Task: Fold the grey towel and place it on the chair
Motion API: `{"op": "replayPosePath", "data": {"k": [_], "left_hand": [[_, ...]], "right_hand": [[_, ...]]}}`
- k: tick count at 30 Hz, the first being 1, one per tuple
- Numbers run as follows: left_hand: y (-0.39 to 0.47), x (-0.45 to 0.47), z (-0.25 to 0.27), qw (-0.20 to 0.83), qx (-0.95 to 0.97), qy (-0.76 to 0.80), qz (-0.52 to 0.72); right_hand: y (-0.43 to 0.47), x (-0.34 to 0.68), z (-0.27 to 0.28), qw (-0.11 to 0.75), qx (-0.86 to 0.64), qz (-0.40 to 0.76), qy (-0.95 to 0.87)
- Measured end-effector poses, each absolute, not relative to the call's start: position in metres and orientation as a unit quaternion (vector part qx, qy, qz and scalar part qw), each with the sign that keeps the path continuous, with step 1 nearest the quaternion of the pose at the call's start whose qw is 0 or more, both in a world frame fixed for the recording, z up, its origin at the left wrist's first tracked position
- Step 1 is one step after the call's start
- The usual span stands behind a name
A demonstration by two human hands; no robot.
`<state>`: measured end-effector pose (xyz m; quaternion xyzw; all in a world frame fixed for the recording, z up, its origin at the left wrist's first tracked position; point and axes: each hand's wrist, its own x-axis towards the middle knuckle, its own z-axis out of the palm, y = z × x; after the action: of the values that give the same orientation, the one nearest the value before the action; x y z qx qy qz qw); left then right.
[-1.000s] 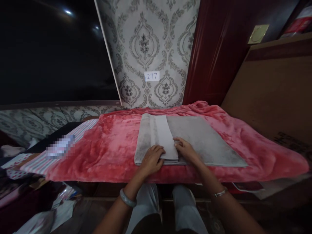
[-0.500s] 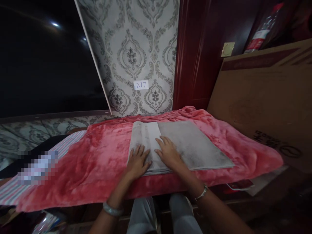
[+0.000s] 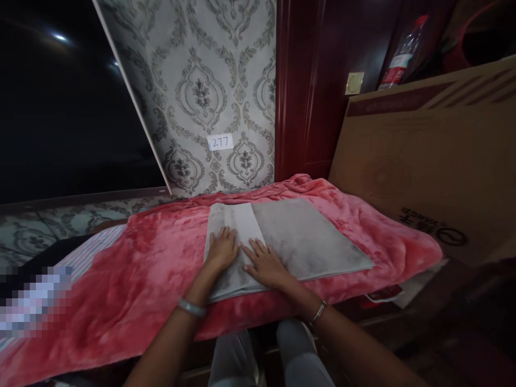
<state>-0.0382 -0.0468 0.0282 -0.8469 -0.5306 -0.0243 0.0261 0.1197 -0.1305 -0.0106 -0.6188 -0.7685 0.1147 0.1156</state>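
A grey cloth (image 3: 310, 231), partly folded over at its left side, lies flat on a pink plush blanket (image 3: 169, 247). A white strip (image 3: 249, 220) runs across the cloth beside the folded part. My left hand (image 3: 222, 250) presses on the folded left part with its fingers stretched out. To its right, my right hand (image 3: 264, 263) lies on the cloth near the white strip, palm down and fingers spread. Neither hand grips anything.
A large cardboard box (image 3: 423, 156) leans at the right, with a plastic bottle (image 3: 403, 54) behind its top edge. At the left hangs a dark screen (image 3: 76, 107). Striped fabric (image 3: 92, 250) shows at the blanket's left. A paper marked 277 (image 3: 220, 141) is on the wall.
My left hand has moved farther up the folded part of the cloth. My right hand has slid a little toward me. The whole view has shifted, so the scene sits farther left.
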Motion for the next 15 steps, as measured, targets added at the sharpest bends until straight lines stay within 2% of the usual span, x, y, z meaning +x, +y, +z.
{"op": "replayPosePath", "data": {"k": [4,9,15], "left_hand": [[-0.019,-0.03,0.018,0.0,-0.814,-0.581,0.003],[-0.023,-0.034,0.009,0.007,-0.821,-0.571,-0.011],[-0.026,-0.037,0.005,0.005,-0.822,-0.569,-0.033]], "right_hand": [[-0.133,0.12,-0.011,0.114,-0.62,0.12,-0.767],[-0.133,0.12,-0.012,0.105,-0.62,0.118,-0.768],[-0.086,0.123,0.008,0.115,-0.623,0.098,-0.767]]}}
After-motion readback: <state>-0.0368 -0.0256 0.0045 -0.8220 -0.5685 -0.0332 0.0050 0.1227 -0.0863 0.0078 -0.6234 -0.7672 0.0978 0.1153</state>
